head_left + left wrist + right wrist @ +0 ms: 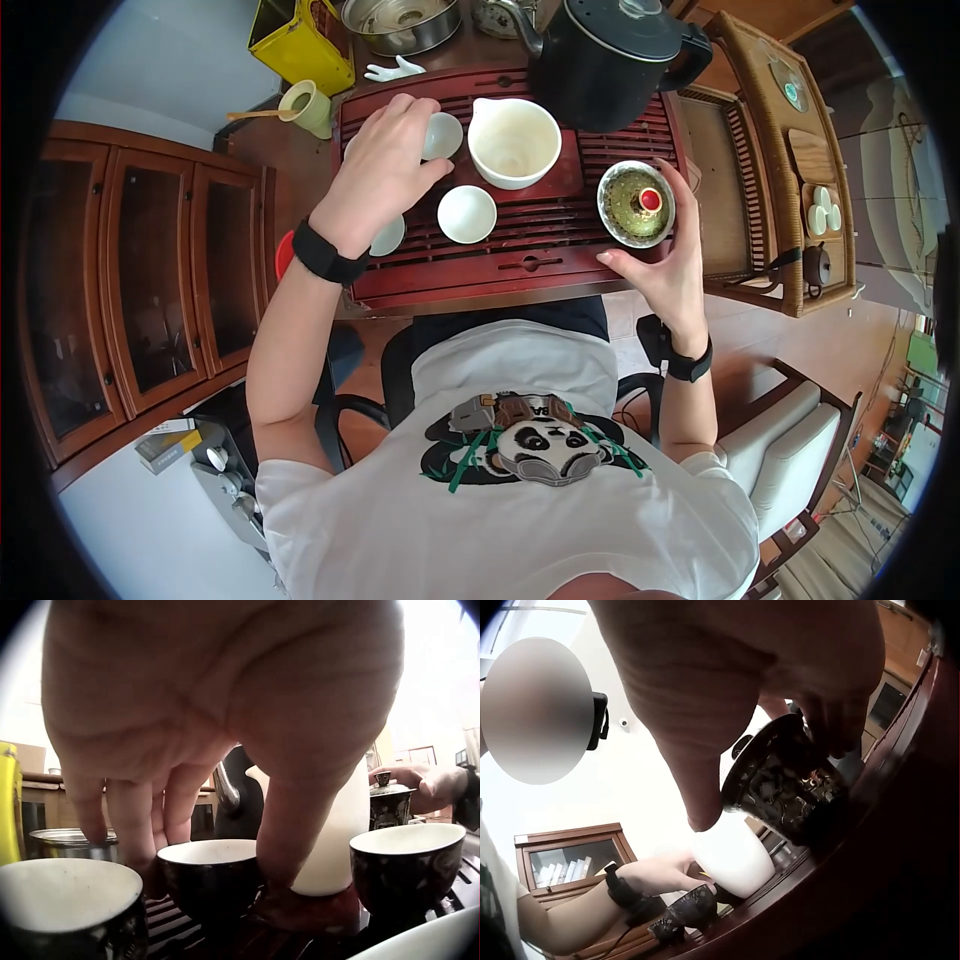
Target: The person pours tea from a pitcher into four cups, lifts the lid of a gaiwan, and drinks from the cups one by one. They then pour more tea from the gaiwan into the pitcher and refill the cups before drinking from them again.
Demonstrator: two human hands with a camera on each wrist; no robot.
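My left hand [383,172] reaches down over the left of a red slatted tea tray [545,262]. Its thumb and fingers straddle a small teacup [210,881], dark outside and white inside, at the rim. Other teacups stand close by: one [467,214] to its right and one [388,236] partly under the wrist. On the tray's right side, my right hand [682,262] grips a lidded gaiwan [787,784] between thumb and fingers. The gaiwan's green patterned lid [628,205] with a red-topped knob is on. A white pitcher [514,145] stands between the hands.
A black kettle [600,75] stands at the tray's back right. Behind the tray are a metal bowl [405,25], a white hand-shaped figure [395,70] and a yellow tin [303,45]. A cream cup [310,108] with a wooden tool stands left. A wicker-edged side table [735,190] adjoins at right.
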